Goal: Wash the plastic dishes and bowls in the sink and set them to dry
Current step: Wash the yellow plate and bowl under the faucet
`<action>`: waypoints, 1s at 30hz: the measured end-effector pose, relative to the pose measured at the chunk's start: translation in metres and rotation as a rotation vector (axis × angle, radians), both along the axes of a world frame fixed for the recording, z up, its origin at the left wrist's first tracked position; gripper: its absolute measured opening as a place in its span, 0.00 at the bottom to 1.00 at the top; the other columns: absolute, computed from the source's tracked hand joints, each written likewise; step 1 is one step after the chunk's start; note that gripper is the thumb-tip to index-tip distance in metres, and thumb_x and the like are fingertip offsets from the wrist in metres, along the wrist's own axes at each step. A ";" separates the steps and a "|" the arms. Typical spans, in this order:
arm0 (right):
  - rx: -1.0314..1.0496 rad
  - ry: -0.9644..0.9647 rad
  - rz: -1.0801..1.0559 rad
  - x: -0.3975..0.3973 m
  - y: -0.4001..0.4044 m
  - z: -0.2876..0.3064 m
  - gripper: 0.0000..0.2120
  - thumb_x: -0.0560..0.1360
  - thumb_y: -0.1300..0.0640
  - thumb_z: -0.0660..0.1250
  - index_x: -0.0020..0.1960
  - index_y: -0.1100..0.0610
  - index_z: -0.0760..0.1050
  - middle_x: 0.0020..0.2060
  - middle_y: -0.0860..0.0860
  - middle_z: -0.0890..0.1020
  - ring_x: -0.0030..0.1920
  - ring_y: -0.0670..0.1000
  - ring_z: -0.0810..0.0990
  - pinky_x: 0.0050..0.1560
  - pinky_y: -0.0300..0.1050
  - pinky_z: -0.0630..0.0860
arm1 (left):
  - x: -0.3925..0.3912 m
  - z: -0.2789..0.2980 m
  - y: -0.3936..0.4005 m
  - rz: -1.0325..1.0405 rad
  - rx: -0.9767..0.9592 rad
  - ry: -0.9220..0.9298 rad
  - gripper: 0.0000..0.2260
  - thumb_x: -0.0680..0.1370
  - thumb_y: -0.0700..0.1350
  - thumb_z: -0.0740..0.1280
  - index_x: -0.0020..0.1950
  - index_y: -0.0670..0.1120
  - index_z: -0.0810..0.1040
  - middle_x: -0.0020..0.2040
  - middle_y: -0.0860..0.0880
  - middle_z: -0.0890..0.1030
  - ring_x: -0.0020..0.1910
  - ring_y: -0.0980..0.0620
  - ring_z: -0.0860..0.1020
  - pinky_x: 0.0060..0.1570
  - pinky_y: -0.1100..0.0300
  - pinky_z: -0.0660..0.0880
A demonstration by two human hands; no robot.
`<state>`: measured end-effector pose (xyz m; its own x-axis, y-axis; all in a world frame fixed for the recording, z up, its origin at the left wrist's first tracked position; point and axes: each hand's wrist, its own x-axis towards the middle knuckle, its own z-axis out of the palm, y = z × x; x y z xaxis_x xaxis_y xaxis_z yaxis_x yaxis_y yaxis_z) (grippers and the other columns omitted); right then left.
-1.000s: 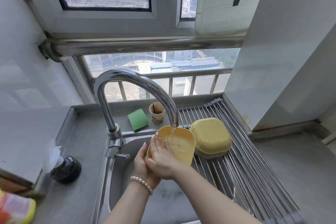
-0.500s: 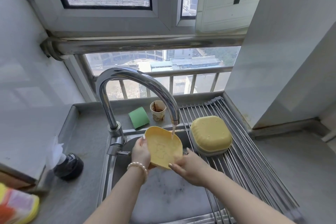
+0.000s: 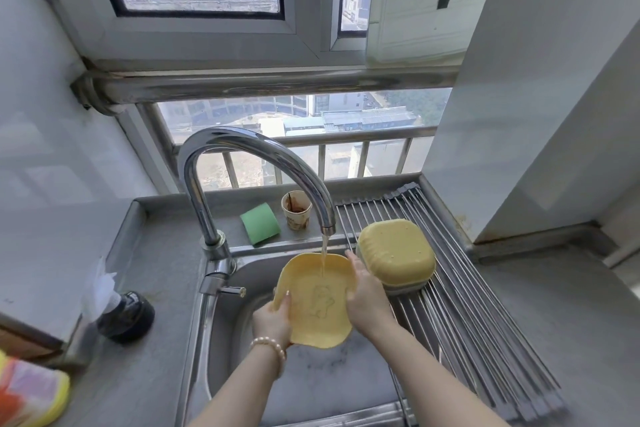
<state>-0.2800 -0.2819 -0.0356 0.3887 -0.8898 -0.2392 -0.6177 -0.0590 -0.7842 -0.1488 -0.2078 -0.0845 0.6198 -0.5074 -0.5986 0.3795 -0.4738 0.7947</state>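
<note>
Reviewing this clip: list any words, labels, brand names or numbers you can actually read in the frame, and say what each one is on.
No text can be read.
Yellow plastic plate, held by both hands under the tap: a faint outline drawing, no letters.
Brown-stained paper cup on the ledge: markings too blurred to read.
Orange and yellow package at the lower left edge: print too blurred to read.

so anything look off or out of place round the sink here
One oddity: a used paper cup with brown stains inside stands on the ledge behind the sink, beside the green sponge. Otherwise nothing looks spilled or damaged.
</note>
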 end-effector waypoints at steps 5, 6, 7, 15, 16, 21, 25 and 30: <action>-0.002 -0.029 -0.202 -0.004 -0.004 -0.018 0.07 0.81 0.62 0.56 0.56 0.57 0.70 0.41 0.52 0.78 0.41 0.52 0.78 0.44 0.49 0.75 | 0.003 0.025 0.001 -0.304 -0.091 -0.372 0.15 0.76 0.31 0.58 0.50 0.48 0.77 0.39 0.52 0.79 0.38 0.50 0.77 0.39 0.56 0.75; 0.019 -0.012 -0.221 -0.001 -0.005 -0.018 0.06 0.82 0.60 0.55 0.54 0.58 0.70 0.40 0.53 0.78 0.41 0.53 0.78 0.43 0.49 0.73 | 0.004 0.036 0.002 -0.343 -0.128 -0.354 0.22 0.74 0.27 0.56 0.57 0.51 0.74 0.44 0.52 0.79 0.42 0.52 0.77 0.40 0.55 0.78; 0.037 0.041 -0.215 0.001 -0.008 -0.018 0.07 0.82 0.58 0.55 0.52 0.59 0.70 0.41 0.54 0.78 0.43 0.55 0.78 0.42 0.49 0.72 | 0.006 0.042 0.003 -0.367 -0.154 -0.304 0.29 0.71 0.25 0.53 0.61 0.55 0.71 0.49 0.52 0.78 0.47 0.51 0.77 0.42 0.53 0.80; 0.182 0.453 0.005 0.012 -0.029 0.002 0.08 0.71 0.66 0.56 0.37 0.58 0.71 0.29 0.52 0.75 0.29 0.52 0.73 0.30 0.40 0.68 | 0.028 0.052 0.002 -0.508 0.258 0.012 0.09 0.81 0.37 0.55 0.61 0.39 0.68 0.44 0.38 0.79 0.29 0.42 0.82 0.24 0.53 0.78; 0.151 0.501 0.038 0.013 -0.031 0.008 0.08 0.72 0.67 0.56 0.39 0.59 0.72 0.30 0.52 0.75 0.30 0.52 0.73 0.30 0.40 0.68 | 0.026 0.048 0.002 -0.531 0.308 0.034 0.10 0.82 0.40 0.57 0.60 0.37 0.69 0.43 0.36 0.80 0.31 0.40 0.82 0.24 0.54 0.78; -0.068 0.640 0.148 0.016 -0.029 0.030 0.12 0.76 0.65 0.55 0.52 0.57 0.75 0.42 0.51 0.78 0.42 0.54 0.76 0.39 0.43 0.70 | 0.022 0.022 -0.008 -0.576 0.433 -0.271 0.29 0.78 0.62 0.60 0.62 0.38 0.77 0.57 0.42 0.81 0.53 0.45 0.79 0.49 0.59 0.74; -0.129 0.533 0.131 0.005 -0.027 0.028 0.12 0.80 0.58 0.57 0.61 0.53 0.75 0.55 0.51 0.81 0.53 0.54 0.79 0.46 0.45 0.73 | 0.016 0.024 -0.024 -0.511 0.256 -0.262 0.25 0.75 0.61 0.67 0.58 0.41 0.76 0.51 0.47 0.79 0.48 0.48 0.77 0.50 0.56 0.75; 0.067 0.183 0.036 -0.015 -0.035 0.011 0.08 0.78 0.58 0.63 0.55 0.54 0.79 0.50 0.52 0.83 0.53 0.54 0.81 0.56 0.52 0.76 | 0.022 0.036 -0.034 -0.689 0.013 -0.501 0.31 0.67 0.46 0.78 0.66 0.55 0.69 0.58 0.57 0.72 0.56 0.55 0.71 0.55 0.61 0.70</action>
